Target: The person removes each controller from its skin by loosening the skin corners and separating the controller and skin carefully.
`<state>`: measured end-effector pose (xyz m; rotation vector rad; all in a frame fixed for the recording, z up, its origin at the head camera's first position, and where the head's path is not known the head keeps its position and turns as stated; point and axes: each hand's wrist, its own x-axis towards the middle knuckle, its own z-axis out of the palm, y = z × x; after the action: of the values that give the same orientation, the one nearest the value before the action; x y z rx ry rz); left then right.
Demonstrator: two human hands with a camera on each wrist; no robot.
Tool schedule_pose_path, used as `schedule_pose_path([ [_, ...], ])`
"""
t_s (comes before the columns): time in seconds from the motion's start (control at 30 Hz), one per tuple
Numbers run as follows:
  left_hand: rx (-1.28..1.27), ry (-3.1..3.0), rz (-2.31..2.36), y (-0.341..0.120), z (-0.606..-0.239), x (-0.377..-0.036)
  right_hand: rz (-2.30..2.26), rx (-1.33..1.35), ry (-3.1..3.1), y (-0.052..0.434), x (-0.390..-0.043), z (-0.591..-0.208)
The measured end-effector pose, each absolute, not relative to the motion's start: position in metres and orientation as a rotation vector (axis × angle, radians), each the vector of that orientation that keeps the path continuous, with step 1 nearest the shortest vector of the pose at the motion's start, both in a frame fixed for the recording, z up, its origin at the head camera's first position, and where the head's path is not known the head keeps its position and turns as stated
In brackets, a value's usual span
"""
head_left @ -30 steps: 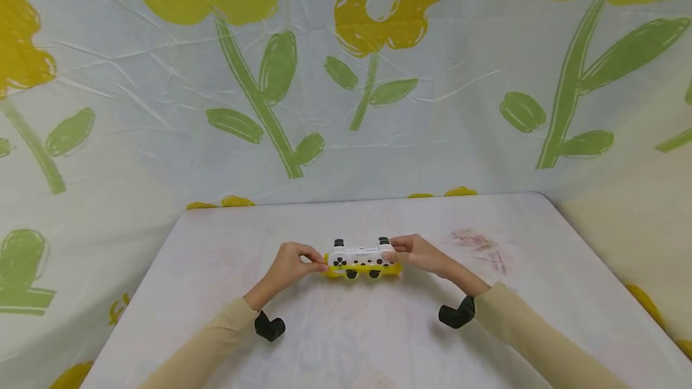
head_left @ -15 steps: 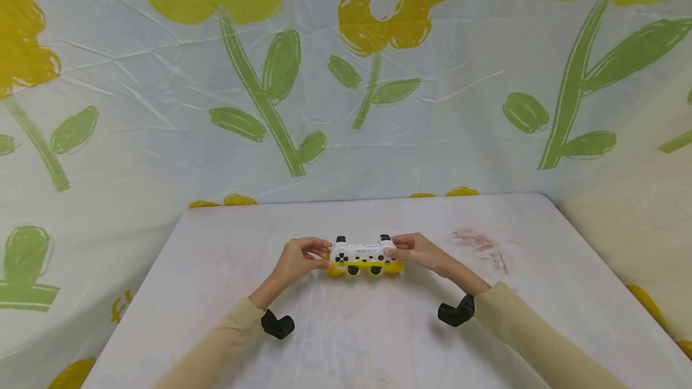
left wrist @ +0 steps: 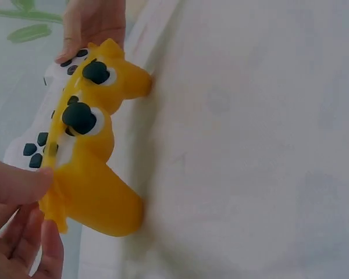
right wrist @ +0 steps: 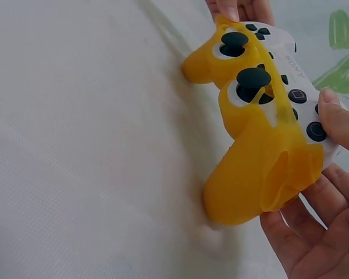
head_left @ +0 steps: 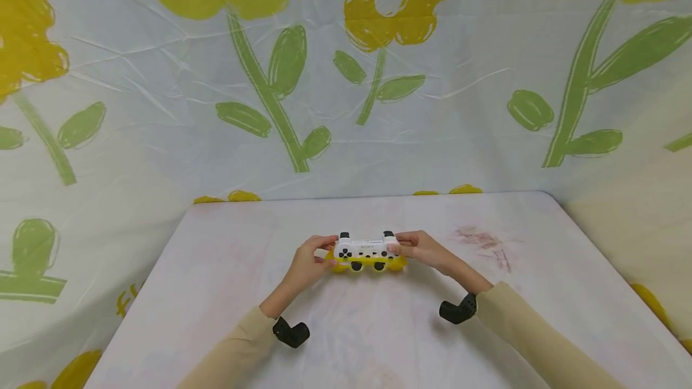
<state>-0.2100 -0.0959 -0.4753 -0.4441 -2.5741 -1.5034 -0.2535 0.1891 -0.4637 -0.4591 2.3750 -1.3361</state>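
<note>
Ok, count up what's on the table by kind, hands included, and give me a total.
Game controller, white: 1
Silicone cover, yellow, half on the controller: 1
Hands gripping it, left hand and right hand: 2
Total: 4

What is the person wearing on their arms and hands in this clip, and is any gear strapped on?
Both arms are in long beige sleeves reaching to the wrists. The left hand and right hand are bare: no gloves, rings or watch visible. A small black camera unit sits under each wrist, the left wrist unit and the right wrist unit. No cables or markings can be seen.
</note>
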Motion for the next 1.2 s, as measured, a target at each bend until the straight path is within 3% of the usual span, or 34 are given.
schedule_pose_path([
  [0.67, -0.368, -2.637, -1.761, -0.087, -0.478, -0.231, -1.535, -0.395, 2.323, 0.193, -0.242, -0.471],
  [1.2, -0.253, -2.638, -1.781, -0.084, -0.476, -0.223, -1.436, -0.185, 2.22, 0.199, -0.236, -0.446],
])
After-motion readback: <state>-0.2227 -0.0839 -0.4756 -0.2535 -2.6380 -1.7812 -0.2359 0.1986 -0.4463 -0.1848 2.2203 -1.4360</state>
